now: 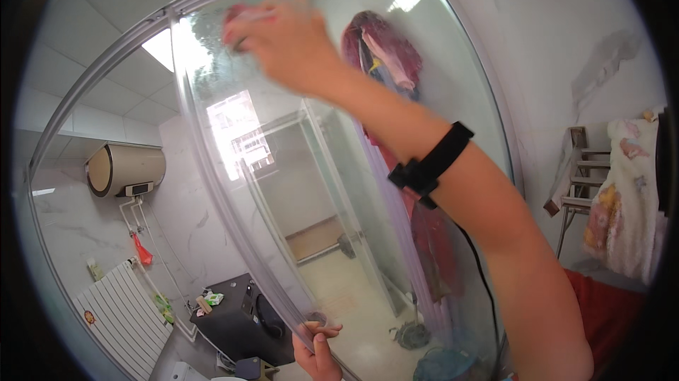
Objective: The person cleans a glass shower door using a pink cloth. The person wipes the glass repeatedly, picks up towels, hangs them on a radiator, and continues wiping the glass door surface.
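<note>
My right hand (289, 41) is raised at the upper left of a glass shower panel (329, 179); motion blurs it. Its fingers are closed on a pink-red cloth (241, 23), pressed to the glass, which looks wet and streaked there. A black strap (451, 153) with a small device circles that forearm. Low in the view, my left hand (318, 352) grips the panel's edge strip (238, 246), with fingers on both sides of it.
Left of the panel are a wall-mounted water heater (127, 169), a white radiator (124, 317) and a dark washing machine (233, 317). Clothes (382, 52) show through the glass. At right, a towel (626, 195) hangs by a metal rack (583, 179). A teal basin (445, 365) is at the bottom.
</note>
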Motion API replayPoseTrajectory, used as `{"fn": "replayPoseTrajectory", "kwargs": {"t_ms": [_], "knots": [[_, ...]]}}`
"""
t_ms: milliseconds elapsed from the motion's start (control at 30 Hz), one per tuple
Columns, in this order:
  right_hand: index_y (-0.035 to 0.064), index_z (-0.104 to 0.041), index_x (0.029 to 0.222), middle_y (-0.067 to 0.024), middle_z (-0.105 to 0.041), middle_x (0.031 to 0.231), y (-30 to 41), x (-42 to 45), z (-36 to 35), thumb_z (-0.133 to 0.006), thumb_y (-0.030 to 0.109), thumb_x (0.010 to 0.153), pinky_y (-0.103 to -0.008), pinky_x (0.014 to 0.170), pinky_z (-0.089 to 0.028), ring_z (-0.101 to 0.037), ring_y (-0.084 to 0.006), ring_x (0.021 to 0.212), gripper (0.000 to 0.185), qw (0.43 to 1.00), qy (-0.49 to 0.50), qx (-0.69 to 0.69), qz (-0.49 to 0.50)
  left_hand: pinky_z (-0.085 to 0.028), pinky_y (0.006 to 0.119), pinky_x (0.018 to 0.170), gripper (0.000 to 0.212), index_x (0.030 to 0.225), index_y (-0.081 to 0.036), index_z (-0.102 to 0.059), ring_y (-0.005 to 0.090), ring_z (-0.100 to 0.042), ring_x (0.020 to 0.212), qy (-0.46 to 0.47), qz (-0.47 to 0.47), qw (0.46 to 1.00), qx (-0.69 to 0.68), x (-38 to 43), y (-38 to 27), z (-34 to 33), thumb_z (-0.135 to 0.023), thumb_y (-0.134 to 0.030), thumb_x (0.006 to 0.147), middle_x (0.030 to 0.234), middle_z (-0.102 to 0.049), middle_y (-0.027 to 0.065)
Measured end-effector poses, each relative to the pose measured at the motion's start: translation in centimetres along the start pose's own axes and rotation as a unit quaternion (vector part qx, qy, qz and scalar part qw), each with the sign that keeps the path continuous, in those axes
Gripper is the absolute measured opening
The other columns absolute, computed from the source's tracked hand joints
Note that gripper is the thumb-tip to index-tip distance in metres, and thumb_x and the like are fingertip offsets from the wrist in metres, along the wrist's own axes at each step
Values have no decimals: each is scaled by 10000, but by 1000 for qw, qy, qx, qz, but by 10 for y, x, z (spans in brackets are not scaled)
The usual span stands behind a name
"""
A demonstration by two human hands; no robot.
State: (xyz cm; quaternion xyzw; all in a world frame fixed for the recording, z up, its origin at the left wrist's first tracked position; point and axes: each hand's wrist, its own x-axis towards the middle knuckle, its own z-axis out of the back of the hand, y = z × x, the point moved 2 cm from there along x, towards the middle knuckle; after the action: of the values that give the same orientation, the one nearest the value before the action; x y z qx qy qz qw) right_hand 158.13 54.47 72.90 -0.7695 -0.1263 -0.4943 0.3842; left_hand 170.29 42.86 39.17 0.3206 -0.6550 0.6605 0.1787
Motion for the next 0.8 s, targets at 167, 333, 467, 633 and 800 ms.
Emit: {"fn": "replayPoseTrajectory", "kwargs": {"t_ms": [167, 333, 467, 633, 800], "knots": [[247, -615, 870, 52, -603, 788, -123, -47, 93, -475, 141, 707, -345, 694, -423, -533, -216, 772, 239, 946, -32, -290, -144, -411, 297, 675, 169, 813, -2, -422, 187, -518, 708, -20, -13, 998, -56, 1, -2, -5, -421, -164, 863, 741, -510, 105], [356, -562, 1012, -99, -525, 979, -154, -90, 138, -492, 350, 776, -401, 808, -391, -512, -266, 898, 246, 797, -95, -405, -438, -405, 288, 653, 182, 865, 7, -430, 169, -501, 677, -21, -37, 998, -41, -1, -1, -6, -420, -175, 865, 724, -495, 94], [303, -584, 947, -88, -546, 910, -97, -67, 104, -514, 306, 757, -441, 779, -371, -498, -281, 892, 202, 846, -40, -347, -404, -394, 275, 633, 200, 934, 21, -414, 148, -479, 655, -26, -39, 999, -10, -6, -12, -3, -429, -165, 861, 722, -487, 84], [198, -590, 964, -92, -493, 898, 67, -40, 24, -520, 99, 726, -350, 716, -355, -464, -232, 770, 267, 944, 55, 201, -255, -442, 325, 704, 168, 945, 41, -405, 194, -546, 687, -26, -54, 997, -50, 5, 45, 20, -392, -88, 840, 724, -536, 120], [204, -601, 865, -30, -553, 886, 35, -46, 65, -548, 64, 671, -349, 709, -366, -480, -241, 822, 246, 995, 66, -2, -74, -435, 323, 699, 184, 952, 45, -394, 191, -540, 670, -24, -45, 998, -45, 2, 38, 15, -391, -103, 842, 690, -517, 107]]}}
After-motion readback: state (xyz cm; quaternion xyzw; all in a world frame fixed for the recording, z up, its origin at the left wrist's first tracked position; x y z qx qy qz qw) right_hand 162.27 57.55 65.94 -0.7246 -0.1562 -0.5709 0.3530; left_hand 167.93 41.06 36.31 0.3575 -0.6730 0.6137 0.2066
